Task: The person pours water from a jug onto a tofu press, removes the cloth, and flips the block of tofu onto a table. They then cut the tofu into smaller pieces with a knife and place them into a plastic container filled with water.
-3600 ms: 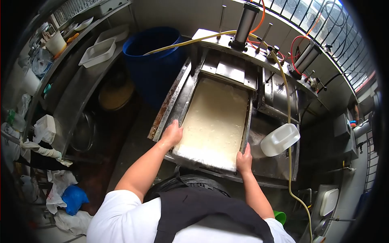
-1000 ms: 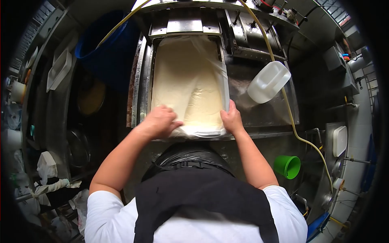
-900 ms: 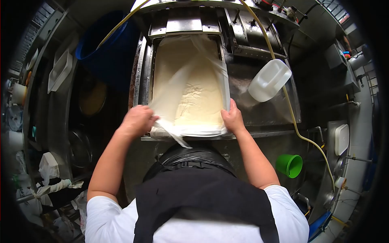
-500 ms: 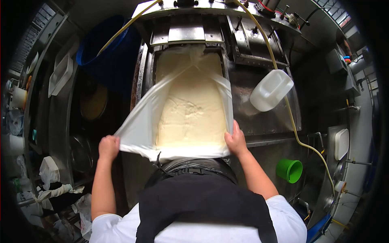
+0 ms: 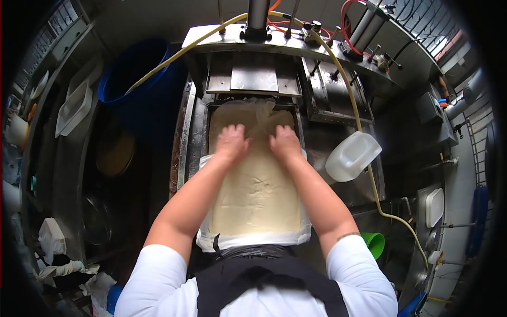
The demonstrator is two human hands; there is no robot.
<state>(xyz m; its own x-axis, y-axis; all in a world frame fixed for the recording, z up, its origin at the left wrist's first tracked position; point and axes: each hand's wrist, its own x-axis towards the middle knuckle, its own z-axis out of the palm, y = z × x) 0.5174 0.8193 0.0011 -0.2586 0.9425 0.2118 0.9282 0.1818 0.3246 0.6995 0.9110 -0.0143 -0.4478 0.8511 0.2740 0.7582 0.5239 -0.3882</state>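
A broad, pale cream slab [image 5: 257,206], soft-looking and creased in the middle, fills a rectangular metal frame in front of me. Thin white cloth [image 5: 253,240] lines it, hanging over the near edge and lying loose and bunched at the far end. Over the far left part of the slab, my left hand [image 5: 232,141] has its fingers curled down on the cloth. My right hand [image 5: 285,142] is level with it on the far right, its fingers bent in the same way. The fingertips of both hands are partly hidden.
A metal press [image 5: 253,74] stands just beyond the slab. To the right, a translucent plastic jug [image 5: 351,158] sits on the metal table beside a yellow hose [image 5: 376,193]. A blue barrel [image 5: 119,92] stands at left, and a green bucket [image 5: 375,244] is low on the right.
Both hands have let go of the cloth's near corners and reached forward to the far end. The near cloth, held up and stretched before, now lies down over the frame's edges.
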